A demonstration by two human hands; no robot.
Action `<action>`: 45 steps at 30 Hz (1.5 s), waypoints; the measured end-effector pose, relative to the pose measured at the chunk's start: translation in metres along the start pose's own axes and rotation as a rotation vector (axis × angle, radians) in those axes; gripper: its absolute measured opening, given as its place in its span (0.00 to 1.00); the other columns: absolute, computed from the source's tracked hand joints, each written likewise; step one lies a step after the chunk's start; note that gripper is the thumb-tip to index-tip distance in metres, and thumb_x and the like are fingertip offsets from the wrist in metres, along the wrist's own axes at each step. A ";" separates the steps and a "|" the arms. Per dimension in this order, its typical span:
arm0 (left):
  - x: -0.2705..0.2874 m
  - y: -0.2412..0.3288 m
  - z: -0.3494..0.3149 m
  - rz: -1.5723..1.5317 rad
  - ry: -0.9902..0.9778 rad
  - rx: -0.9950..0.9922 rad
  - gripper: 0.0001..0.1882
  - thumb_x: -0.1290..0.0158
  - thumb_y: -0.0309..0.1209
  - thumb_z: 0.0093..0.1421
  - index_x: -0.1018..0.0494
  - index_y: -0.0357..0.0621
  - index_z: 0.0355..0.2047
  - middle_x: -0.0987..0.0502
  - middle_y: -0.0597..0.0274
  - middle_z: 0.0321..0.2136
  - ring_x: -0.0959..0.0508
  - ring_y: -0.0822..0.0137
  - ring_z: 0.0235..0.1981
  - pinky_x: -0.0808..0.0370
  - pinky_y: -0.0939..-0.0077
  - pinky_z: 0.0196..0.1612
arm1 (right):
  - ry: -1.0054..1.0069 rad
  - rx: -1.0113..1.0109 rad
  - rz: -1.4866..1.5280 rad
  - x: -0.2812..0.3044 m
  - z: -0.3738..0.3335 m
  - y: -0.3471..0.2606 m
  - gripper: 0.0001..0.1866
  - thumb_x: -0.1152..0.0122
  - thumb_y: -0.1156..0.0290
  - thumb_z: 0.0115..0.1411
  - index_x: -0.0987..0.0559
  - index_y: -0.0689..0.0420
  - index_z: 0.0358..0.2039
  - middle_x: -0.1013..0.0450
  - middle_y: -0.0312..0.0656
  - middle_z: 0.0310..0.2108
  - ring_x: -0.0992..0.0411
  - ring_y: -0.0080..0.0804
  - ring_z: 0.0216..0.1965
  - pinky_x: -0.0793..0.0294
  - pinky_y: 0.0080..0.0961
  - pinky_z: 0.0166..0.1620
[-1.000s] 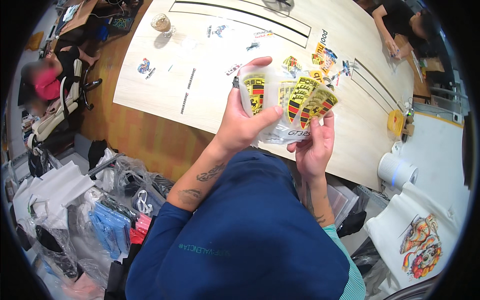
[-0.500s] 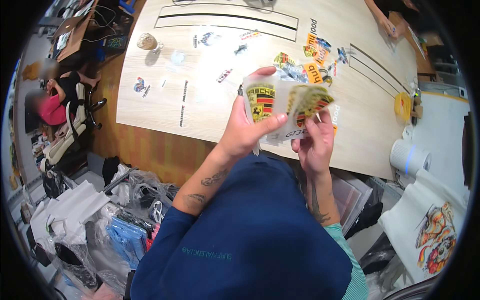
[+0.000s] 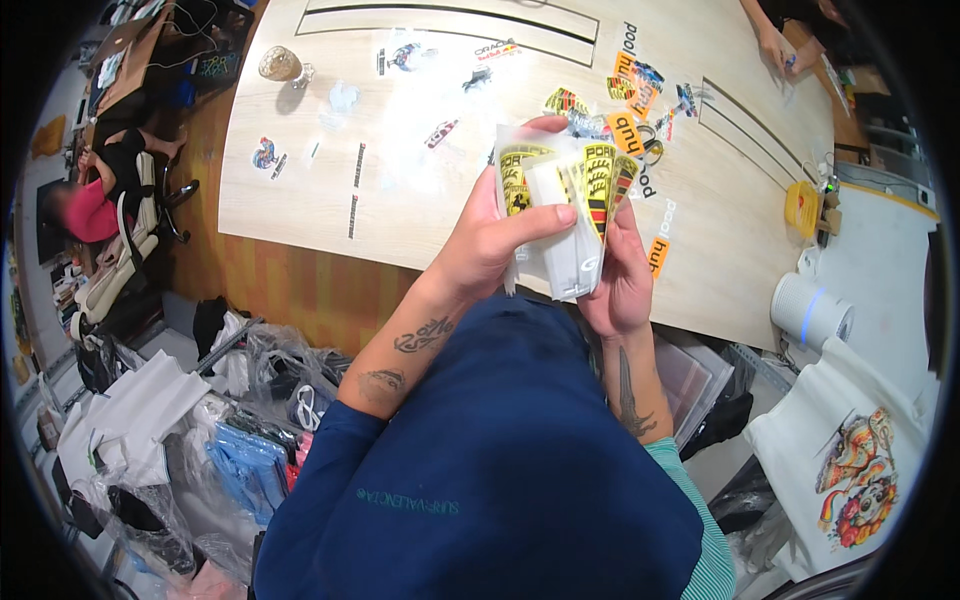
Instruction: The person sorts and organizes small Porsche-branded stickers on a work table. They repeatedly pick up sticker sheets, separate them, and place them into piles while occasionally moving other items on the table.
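While both hands are closed on it, a fanned stack of translucent sheets (image 3: pixel 571 270) bearing yellow, black and red shield-shaped crests (image 3: pixel 597 188) is held up in front of the person's navy top (image 3: pixel 480 420), above the near edge of a pale wooden table (image 3: pixel 400 190). The left hand (image 3: pixel 482 238) grips the stack's left side, thumb laid flat across the front and fingers behind. The right hand (image 3: pixel 622 280) pinches the right side; its fingertips are partly hidden by the sheets. Beyond the stack, orange-and-black stickers (image 3: pixel 625 135) lie overlapping other colourful ones on the table. A drinking glass with brownish contents (image 3: pixel 280 66) stands toward the far left, near a crumpled clear piece (image 3: pixel 343 97). At upper right, a co-worker's hands (image 3: pixel 780 52) rest near the table's edge. To the right are a white cylinder with a blue light stripe (image 3: pixel 812 308) and, lower, a white cloth with a colourful print (image 3: pixel 855 475). At left, a person in pink (image 3: pixel 92 212) sits on a cream chair (image 3: pixel 118 262); below, plastic-wrapped blue garments (image 3: pixel 245 472) lie heaped with others.
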State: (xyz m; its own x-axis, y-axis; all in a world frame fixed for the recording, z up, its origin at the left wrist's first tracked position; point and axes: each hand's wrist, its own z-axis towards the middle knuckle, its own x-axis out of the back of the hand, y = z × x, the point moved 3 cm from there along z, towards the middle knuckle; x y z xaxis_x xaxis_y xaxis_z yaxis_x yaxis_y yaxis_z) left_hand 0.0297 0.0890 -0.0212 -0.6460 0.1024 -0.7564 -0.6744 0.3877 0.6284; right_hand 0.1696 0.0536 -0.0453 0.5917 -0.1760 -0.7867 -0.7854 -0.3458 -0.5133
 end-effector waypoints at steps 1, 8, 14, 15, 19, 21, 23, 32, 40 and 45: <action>-0.001 -0.001 0.001 0.026 0.009 -0.014 0.39 0.42 0.25 0.53 0.47 0.43 0.64 0.29 0.52 0.49 0.27 0.65 0.51 0.30 0.69 0.54 | 0.027 -0.007 0.034 -0.003 0.002 0.001 0.24 0.56 0.72 0.67 0.43 0.57 0.63 0.31 0.47 0.53 0.25 0.31 0.47 0.20 0.22 0.40; -0.001 -0.006 0.009 0.071 0.047 0.036 0.40 0.45 0.23 0.50 0.47 0.41 0.64 0.29 0.50 0.49 0.27 0.61 0.51 0.31 0.69 0.55 | -0.031 -0.123 0.187 0.017 0.005 0.009 0.26 0.59 0.71 0.67 0.45 0.55 0.65 0.32 0.47 0.55 0.26 0.29 0.48 0.21 0.19 0.39; 0.002 -0.011 0.011 0.206 0.157 -0.081 0.37 0.47 0.19 0.51 0.45 0.41 0.62 0.28 0.52 0.47 0.25 0.66 0.48 0.27 0.72 0.51 | 0.337 -0.025 -0.018 -0.006 0.007 0.002 0.22 0.58 0.71 0.67 0.41 0.55 0.62 0.28 0.42 0.49 0.25 0.18 0.31 0.29 0.11 0.19; 0.002 -0.010 0.009 0.197 0.189 -0.099 0.36 0.47 0.17 0.51 0.44 0.41 0.61 0.28 0.52 0.46 0.26 0.67 0.48 0.27 0.72 0.50 | 0.225 0.002 -0.052 0.011 0.006 0.003 0.21 0.57 0.70 0.67 0.40 0.55 0.61 0.28 0.42 0.48 0.25 0.19 0.32 0.28 0.12 0.20; 0.005 -0.008 0.009 0.309 0.267 -0.190 0.34 0.48 0.16 0.50 0.43 0.38 0.59 0.30 0.54 0.46 0.25 0.67 0.46 0.25 0.73 0.48 | 0.122 0.115 -0.166 0.028 0.008 -0.005 0.19 0.55 0.72 0.66 0.38 0.57 0.57 0.26 0.42 0.44 0.25 0.21 0.31 0.28 0.14 0.20; 0.008 -0.008 0.007 0.403 0.280 -0.239 0.33 0.47 0.17 0.51 0.43 0.37 0.58 0.30 0.54 0.46 0.25 0.67 0.46 0.25 0.73 0.48 | 0.130 0.173 -0.224 0.029 0.008 -0.009 0.18 0.53 0.73 0.66 0.37 0.58 0.56 0.25 0.42 0.41 0.25 0.22 0.30 0.28 0.15 0.20; 0.009 -0.005 0.003 0.498 0.276 -0.286 0.33 0.45 0.18 0.52 0.43 0.37 0.58 0.30 0.53 0.46 0.26 0.67 0.46 0.26 0.72 0.48 | 0.116 0.260 -0.337 0.026 0.000 -0.014 0.17 0.52 0.73 0.65 0.36 0.60 0.54 0.25 0.44 0.41 0.25 0.23 0.28 0.27 0.16 0.20; -0.005 -0.007 -0.008 0.406 0.111 -0.246 0.37 0.40 0.22 0.53 0.46 0.38 0.60 0.31 0.53 0.48 0.28 0.66 0.50 0.28 0.71 0.52 | 0.129 0.318 -0.483 0.000 -0.029 -0.017 0.14 0.51 0.75 0.66 0.35 0.64 0.50 0.24 0.47 0.37 0.26 0.23 0.23 0.25 0.17 0.21; -0.007 -0.011 -0.010 0.193 -0.038 -0.111 0.44 0.40 0.20 0.52 0.52 0.43 0.65 0.34 0.55 0.50 0.31 0.67 0.52 0.29 0.71 0.54 | 0.214 0.255 -0.671 -0.010 -0.040 -0.007 0.19 0.48 0.75 0.64 0.34 0.66 0.55 0.25 0.42 0.39 0.29 0.17 0.26 0.28 0.13 0.26; 0.012 -0.035 -0.008 0.118 0.063 -0.127 0.42 0.43 0.24 0.56 0.53 0.45 0.66 0.34 0.57 0.48 0.30 0.68 0.50 0.30 0.72 0.53 | 0.338 0.446 -0.773 0.003 -0.059 -0.009 0.14 0.47 0.74 0.65 0.32 0.67 0.48 0.27 0.38 0.34 0.32 0.15 0.24 0.30 0.12 0.26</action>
State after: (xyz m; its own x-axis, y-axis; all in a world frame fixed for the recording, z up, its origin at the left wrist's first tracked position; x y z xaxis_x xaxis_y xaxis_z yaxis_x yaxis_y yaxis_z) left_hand 0.0426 0.0691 -0.0509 -0.7419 0.0816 -0.6655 -0.6293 0.2574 0.7332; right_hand 0.1889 0.0017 -0.0232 0.9423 -0.3273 -0.0704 -0.1110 -0.1072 -0.9880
